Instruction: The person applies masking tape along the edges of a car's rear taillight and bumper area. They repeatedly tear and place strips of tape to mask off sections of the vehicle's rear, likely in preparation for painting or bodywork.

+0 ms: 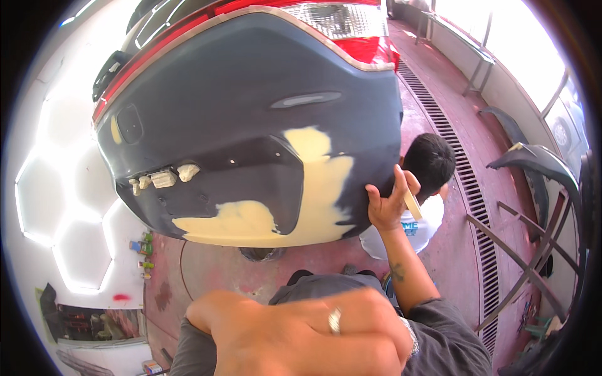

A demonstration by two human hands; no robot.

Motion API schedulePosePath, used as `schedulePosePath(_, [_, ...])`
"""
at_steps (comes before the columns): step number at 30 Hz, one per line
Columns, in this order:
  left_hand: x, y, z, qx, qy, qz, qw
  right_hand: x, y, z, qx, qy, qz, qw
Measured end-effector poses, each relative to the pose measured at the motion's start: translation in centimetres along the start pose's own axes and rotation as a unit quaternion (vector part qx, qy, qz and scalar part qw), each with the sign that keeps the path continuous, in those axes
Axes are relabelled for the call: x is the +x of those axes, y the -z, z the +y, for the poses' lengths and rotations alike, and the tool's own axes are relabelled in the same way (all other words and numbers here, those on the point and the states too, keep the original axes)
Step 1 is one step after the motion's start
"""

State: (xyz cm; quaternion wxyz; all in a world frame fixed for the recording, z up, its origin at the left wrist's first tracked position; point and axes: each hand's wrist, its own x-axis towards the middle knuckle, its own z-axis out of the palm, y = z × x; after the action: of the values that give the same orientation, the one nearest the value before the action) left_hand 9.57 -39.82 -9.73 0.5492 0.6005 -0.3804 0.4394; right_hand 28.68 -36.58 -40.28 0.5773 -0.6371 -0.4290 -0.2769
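Observation:
In front of me is a car's rear panel [207,81], sanded dark grey, with cream filler patches [323,194] along its lower right and bottom. Around my right hand's [390,203] fingers hangs a roll of masking tape [412,205]. That hand is at the panel's right edge, thumb raised; whether it touches the panel I cannot tell. Close to the camera, my left hand [307,332] shows its back and a ring [335,320]. Its fingers are curled and their tips are hidden, so anything inside is out of sight. Crumpled cream plugs [164,179] sit in the panel's recess.
A person in a white shirt [426,232] is low beside the panel's right edge, just beyond my right hand. A floor drain grate [467,182] runs along the right. Farther right stand a crossed metal stand [533,276] and loose body panels [539,156]. Small bottles [145,247] line the left wall.

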Motion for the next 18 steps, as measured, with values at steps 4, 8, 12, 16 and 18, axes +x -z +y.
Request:
schedulePosePath(4, [-2.5,1.6,5.1,0.091,0.232,0.082,0.965,0.3,-0.3,0.4,-0.023,-0.003,0.018,1.0])
schedulePosePath(8, [-9.7,2.7,10.3,0.31,0.385,0.098,0.864,0.3,-0.4,-0.3,-0.036,0.013,0.019,0.999])
schedulePosePath(12, [-21.5,-0.6,16.6,0.338,0.58,0.195,0.715,0.5,-0.3,-1.4,-0.056,0.017,0.008,0.998])
schedulePosePath(16, [-31.5,-6.7,23.7,0.337,0.64,0.324,0.609,-0.5,2.4,-1.3,-0.082,-0.04,0.005,0.996])
schedulePosePath(18, [-34.9,-11.0,27.1,0.322,0.63,0.4,0.583,-3.1,3.9,-0.6,-0.1,-0.131,-0.026,0.986])
